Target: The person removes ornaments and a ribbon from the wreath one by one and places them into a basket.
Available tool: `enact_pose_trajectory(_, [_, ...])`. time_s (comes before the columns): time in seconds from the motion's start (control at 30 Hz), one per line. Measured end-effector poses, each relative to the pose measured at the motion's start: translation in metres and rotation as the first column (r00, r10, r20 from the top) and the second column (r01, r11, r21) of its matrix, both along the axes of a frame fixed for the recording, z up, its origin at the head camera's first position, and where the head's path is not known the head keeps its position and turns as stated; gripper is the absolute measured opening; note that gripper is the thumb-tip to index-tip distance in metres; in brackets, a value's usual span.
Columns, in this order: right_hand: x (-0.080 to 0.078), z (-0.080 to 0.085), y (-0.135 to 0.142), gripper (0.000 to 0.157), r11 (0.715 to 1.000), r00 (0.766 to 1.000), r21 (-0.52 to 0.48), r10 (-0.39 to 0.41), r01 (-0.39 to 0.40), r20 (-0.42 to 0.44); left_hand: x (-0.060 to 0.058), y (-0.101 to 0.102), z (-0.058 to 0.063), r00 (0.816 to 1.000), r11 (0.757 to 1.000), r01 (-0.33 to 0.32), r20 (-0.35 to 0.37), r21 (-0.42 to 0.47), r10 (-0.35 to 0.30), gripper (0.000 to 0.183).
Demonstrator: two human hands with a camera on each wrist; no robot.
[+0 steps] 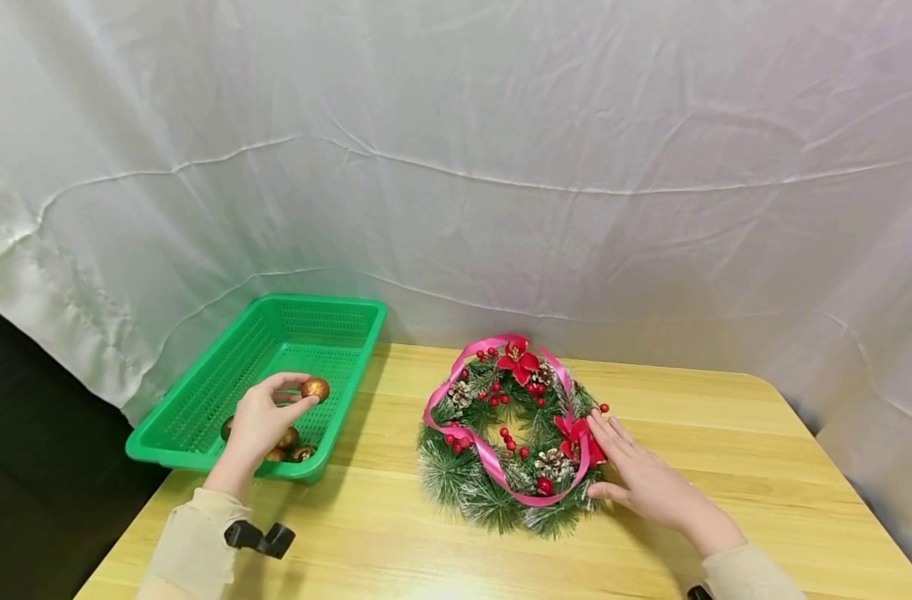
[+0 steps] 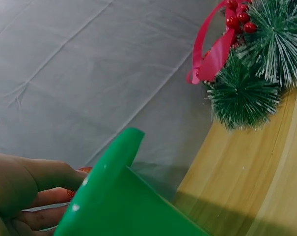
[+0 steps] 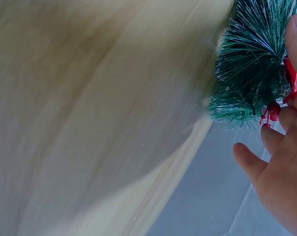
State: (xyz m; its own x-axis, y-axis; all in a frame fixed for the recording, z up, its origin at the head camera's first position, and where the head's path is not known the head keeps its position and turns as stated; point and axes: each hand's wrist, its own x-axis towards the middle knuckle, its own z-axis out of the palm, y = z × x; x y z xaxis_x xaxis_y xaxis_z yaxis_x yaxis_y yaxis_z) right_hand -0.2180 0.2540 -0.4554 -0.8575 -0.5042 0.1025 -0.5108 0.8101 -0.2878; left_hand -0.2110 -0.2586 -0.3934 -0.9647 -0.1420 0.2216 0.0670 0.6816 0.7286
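Over the green basket (image 1: 343, 312), my left hand (image 1: 264, 414) pinches a glittery copper-orange ball ornament (image 1: 315, 388) between thumb and fingers. In the left wrist view the basket's rim (image 2: 114, 157) hides most of that ball. Several darker ornaments (image 1: 302, 454) lie in the basket's near end. My right hand (image 1: 647, 479) rests with extended fingers on the right side of a green wreath (image 1: 471, 483), by a red flower (image 1: 576, 437). A pink ribbon (image 1: 493, 462) lies looped over the wreath, among pinecones (image 1: 552, 463) and red berries.
The wreath lies flat on a light wooden table (image 1: 381, 533), to the right of the basket. A grey-white cloth (image 1: 501, 208) hangs behind the table's back edge. The basket's left side reaches past the table's left edge, beside a dark area (image 1: 36, 467).
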Motion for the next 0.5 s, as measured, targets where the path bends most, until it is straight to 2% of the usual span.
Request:
enact_pose_trajectory(0.27, [0.0007,0.0006,0.0004,0.093,1.000,1.000,0.001,0.000,0.000,-0.004,-0.0010,-0.0019,-0.0018,0.997,1.000,0.006,0.072,-0.023,-0.005,0.042])
enact_pose_trajectory(0.5, [0.0015,0.0014,-0.0001,0.092,1.000,1.000,0.001,0.003,-0.003,-0.009,-0.0009,-0.0049,-0.0029,0.996,1.000,0.014,0.091,-0.019,-0.012,0.042])
